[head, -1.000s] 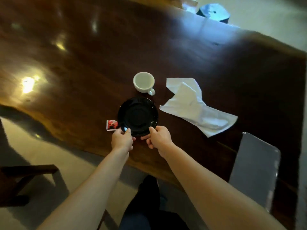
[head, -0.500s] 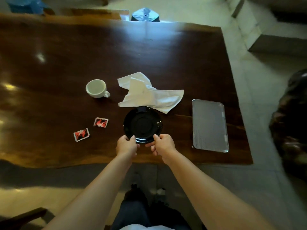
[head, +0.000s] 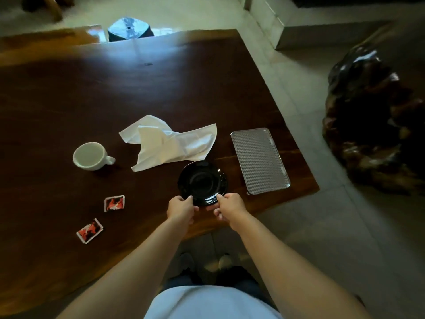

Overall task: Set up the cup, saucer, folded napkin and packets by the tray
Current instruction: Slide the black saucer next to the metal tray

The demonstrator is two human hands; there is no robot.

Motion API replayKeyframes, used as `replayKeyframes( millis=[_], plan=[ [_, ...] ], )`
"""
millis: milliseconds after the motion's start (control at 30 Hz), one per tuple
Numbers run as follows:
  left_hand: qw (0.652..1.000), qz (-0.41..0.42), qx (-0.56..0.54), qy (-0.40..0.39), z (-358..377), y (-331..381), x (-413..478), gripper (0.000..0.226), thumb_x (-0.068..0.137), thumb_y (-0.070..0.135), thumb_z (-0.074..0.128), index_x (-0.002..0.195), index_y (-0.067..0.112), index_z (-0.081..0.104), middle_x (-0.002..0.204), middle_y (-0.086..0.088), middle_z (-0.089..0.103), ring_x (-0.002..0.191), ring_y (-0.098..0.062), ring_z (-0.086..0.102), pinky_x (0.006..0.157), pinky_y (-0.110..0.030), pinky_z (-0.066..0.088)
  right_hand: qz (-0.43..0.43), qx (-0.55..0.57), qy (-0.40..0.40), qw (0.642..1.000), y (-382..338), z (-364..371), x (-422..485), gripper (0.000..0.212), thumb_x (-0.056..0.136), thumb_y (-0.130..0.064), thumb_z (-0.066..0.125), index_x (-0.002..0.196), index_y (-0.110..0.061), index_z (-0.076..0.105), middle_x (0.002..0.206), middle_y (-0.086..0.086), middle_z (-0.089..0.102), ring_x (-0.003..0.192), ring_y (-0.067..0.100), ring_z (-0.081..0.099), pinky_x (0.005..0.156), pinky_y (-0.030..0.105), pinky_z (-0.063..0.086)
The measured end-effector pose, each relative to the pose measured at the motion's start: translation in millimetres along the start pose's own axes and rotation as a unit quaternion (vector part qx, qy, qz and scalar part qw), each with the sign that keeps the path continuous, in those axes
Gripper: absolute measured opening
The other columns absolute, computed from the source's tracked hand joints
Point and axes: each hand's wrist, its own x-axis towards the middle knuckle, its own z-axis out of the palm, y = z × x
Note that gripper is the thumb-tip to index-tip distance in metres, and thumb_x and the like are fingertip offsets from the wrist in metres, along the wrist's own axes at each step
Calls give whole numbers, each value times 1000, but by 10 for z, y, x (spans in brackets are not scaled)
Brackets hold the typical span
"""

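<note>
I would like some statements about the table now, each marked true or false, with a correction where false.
1. Both hands hold the black saucer. True: left hand, right hand.
2. The white cup stands on the saucer. False: it stands apart on the table.
3. The napkin is neatly folded. False: it lies crumpled.
4. Two packets lie left of the saucer. True.
5. The tray holds the packets. False: nothing lies on it.

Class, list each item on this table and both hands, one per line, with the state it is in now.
cup: upright, empty, off the saucer
saucer: on the table, near edge pinched by both hands
napkin: crumpled, not folded
two packets: flat, sealed
tray: flat, bare
left hand: gripping saucer
right hand: gripping saucer
</note>
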Motion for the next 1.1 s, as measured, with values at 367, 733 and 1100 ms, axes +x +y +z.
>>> replayKeyframes(
  millis=[367,733,1100],
  plan=[
    [998,-29,42,-26,155,70,300,21,102,24,53,105,5,61,73,-8,66,56,-18,48,46,-26,35,62,39,31,997,16,-34,306,22,105,-20,45,108,-3,59,86,16,76,48,11,53,42,22,38],
    [995,-69,64,-14,632,196,601,16,101,24,54,102,9,59,73,-6,68,53,-16,45,45,-26,34,123,44,8,991,-153,-407,837,20,106,-16,43,113,0,54,86,20,74,47,12,51,42,22,36],
    [993,-85,66,47,1008,216,835,25,100,27,54,80,14,47,68,-4,68,54,-20,46,45,-26,35,158,14,-12,987,-218,-576,1322,28,107,-17,41,126,2,49,82,17,72,47,10,51,41,19,37]
  ],
)
